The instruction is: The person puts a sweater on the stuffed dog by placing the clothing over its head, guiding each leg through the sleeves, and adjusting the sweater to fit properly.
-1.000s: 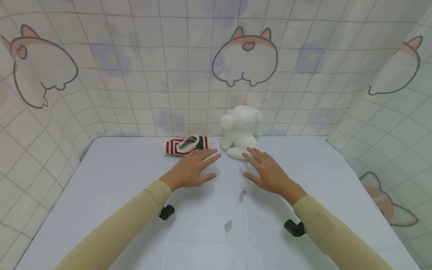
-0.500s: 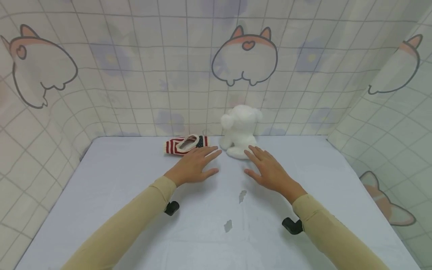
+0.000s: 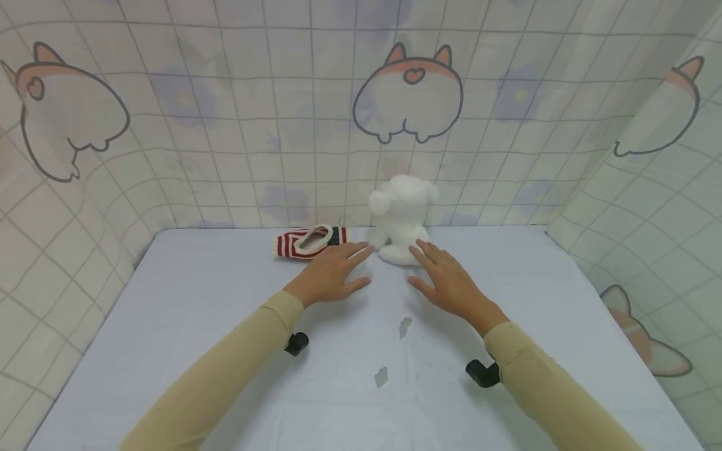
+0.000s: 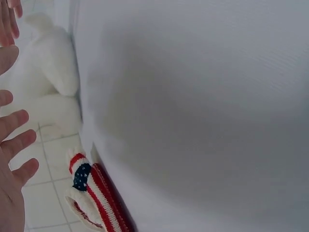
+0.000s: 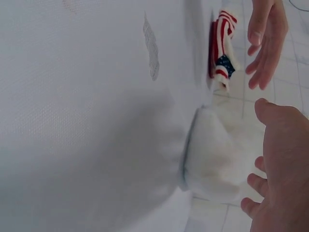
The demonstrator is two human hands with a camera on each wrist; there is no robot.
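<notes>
A white plush dog (image 3: pixel 403 210) sits upright at the back of the table, its legs toward me. To its left lies a small knitted garment (image 3: pixel 301 243) with red and white stripes, a dark blue starred patch and a cream-edged opening. My left hand (image 3: pixel 329 275) hovers over the table in front of the garment, fingers spread and fingertips overlapping its near right corner in the head view. Held above the table too, my right hand (image 3: pixel 451 282) has straight fingers pointing at the plush, their tips overlapping its foot. Neither hand holds anything.
The white table (image 3: pixel 214 300) has two grey torn patches (image 3: pixel 381 377) near its middle. Behind and beside it hangs a checked curtain (image 3: pixel 242 125) with cartoon corgis. A black fitting (image 3: pixel 484 374) sticks out under each sleeve.
My left hand has drifted slightly right and forward, toward the plush. The right hand has shifted a little forward. The plush and the garment have stayed where they were.
</notes>
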